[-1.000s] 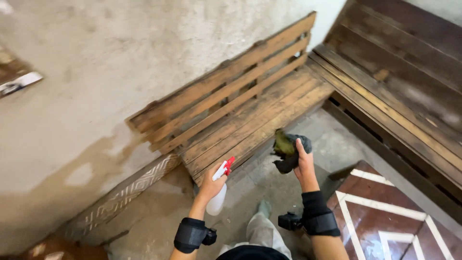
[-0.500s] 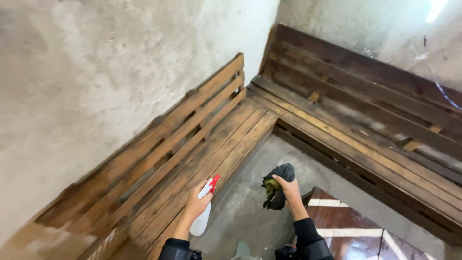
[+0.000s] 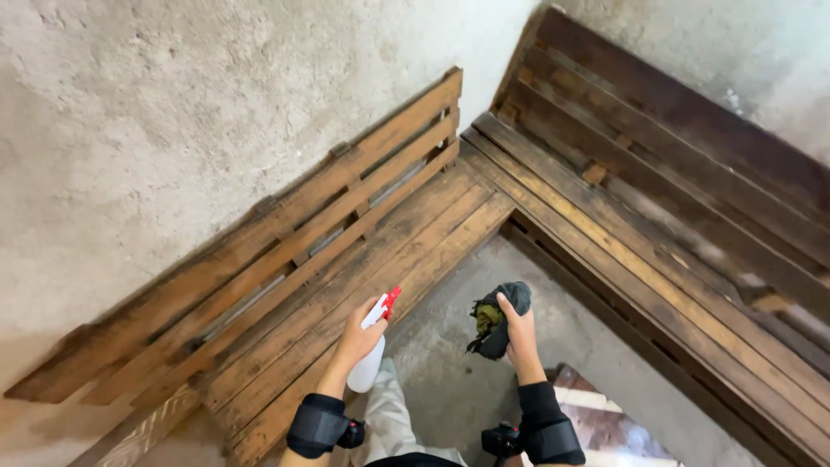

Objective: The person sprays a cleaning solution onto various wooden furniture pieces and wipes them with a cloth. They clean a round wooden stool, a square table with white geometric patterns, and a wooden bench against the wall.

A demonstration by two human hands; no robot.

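My left hand (image 3: 356,339) grips a white spray bottle (image 3: 369,359) with a red nozzle, held over the front edge of the left wooden pallet bench (image 3: 363,251). A dark grey and green cloth (image 3: 495,316) is bunched in my right hand (image 3: 520,339), which hangs above the concrete floor (image 3: 450,363) between the benches. Both wrists wear black bands. The nozzle points toward the slatted seat in front of me.
A second pallet bench (image 3: 657,216) runs along the right wall and meets the left one in the corner. Rough plastered walls (image 3: 173,112) stand behind both. A brown tiled step (image 3: 605,419) lies at the lower right by my legs.
The view has swung toward the corner, so both benches now show fully. My hands hold the bottle and the cloth as before, a little closer to the left bench.
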